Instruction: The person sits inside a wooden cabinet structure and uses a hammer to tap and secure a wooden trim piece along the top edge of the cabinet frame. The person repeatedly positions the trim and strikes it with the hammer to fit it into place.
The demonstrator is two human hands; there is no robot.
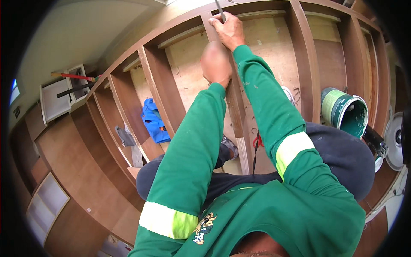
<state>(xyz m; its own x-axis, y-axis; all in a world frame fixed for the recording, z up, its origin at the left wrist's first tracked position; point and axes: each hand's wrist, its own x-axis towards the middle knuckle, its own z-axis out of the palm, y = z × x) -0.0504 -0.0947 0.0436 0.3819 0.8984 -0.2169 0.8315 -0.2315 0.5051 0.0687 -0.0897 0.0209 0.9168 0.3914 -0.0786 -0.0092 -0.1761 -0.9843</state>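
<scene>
My right hand (230,31) is closed around a thin dark rod-like tool (220,10) at the far edge of a brown wooden frame. The tool's kind is not clear. It points away from me, over the top of a divider board (236,103). Just nearer to me, my left hand (216,64) is over the same divider, against or just above it. A blur covers that hand, so its fingers do not show. Both arms reach forward in green sleeves with pale reflective bands.
Divider boards split the frame into several bays. A blue cloth bag (155,121) lies in a left bay, and a green-stained bucket (345,110) stands at the right. Dark curled bits and a red-handled item (257,141) lie inside. White open boxes (55,102) sit at far left.
</scene>
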